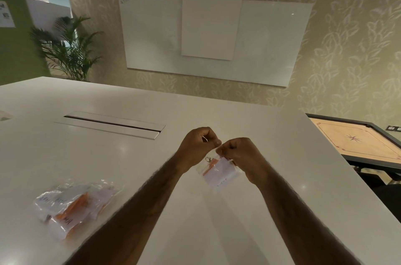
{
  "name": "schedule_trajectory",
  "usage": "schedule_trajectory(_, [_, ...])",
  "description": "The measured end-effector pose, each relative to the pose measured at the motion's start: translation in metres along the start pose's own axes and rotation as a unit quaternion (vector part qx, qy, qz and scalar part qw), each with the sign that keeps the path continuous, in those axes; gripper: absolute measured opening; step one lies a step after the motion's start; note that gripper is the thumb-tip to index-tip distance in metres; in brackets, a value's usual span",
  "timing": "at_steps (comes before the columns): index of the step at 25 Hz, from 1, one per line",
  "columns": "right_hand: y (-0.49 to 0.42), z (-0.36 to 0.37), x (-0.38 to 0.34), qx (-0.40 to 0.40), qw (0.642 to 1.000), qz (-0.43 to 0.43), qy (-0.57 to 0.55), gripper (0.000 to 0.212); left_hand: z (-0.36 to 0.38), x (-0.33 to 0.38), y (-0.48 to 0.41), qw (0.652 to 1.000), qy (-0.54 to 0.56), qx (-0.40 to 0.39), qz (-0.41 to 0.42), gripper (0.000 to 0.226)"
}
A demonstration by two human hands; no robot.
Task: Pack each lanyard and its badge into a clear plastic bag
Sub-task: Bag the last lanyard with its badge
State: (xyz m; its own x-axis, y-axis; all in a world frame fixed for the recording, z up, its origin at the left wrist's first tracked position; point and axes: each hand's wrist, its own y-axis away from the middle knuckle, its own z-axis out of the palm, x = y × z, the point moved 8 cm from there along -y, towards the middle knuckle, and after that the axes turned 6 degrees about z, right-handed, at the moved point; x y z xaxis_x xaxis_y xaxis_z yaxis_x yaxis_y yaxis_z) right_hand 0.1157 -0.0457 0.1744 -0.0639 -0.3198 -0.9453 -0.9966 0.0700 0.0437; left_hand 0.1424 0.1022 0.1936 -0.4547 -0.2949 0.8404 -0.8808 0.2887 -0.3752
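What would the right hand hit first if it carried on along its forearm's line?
Most likely the left hand. The right hand points forward and left at it, and both pinch the top of the bag, almost touching. Depth is hard to judge.

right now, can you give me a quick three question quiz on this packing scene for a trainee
1. True or false: the left hand and the right hand both pinch the top of one clear bag.
2. The pile of packed bags lies on the table to the person's: A) left B) right C) far edge.
3. Fill in: the lanyard in the held bag is ____ in colour.
Key: 1 true; 2 A; 3 orange.
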Motion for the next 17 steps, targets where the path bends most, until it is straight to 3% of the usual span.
schedule_trajectory(4, [-0.001,0.000,0.000,-0.023,1.000,0.004,0.012,0.008,0.007,-0.008,0.001,0.998,0.048,-0.029,-0.020,0.011])
schedule_trajectory(7, [0.000,-0.002,0.001,-0.018,1.000,0.010,-0.015,0.011,0.004,-0.008,0.003,1.000,0.017,-0.019,-0.005,0.010])
schedule_trajectory(11, [-0.001,-0.014,0.005,0.024,0.998,0.013,-0.049,0.016,0.004,-0.016,0.007,0.997,-0.025,-0.072,-0.017,0.009])
schedule_trajectory(14, [-0.001,-0.011,0.004,0.019,0.999,0.000,-0.039,0.015,0.003,-0.018,0.004,0.996,-0.041,-0.075,-0.024,0.004])
schedule_trajectory(17, [0.000,-0.004,-0.001,0.010,1.000,-0.016,-0.012,0.016,0.008,-0.021,0.004,0.994,-0.027,-0.098,-0.036,0.013])
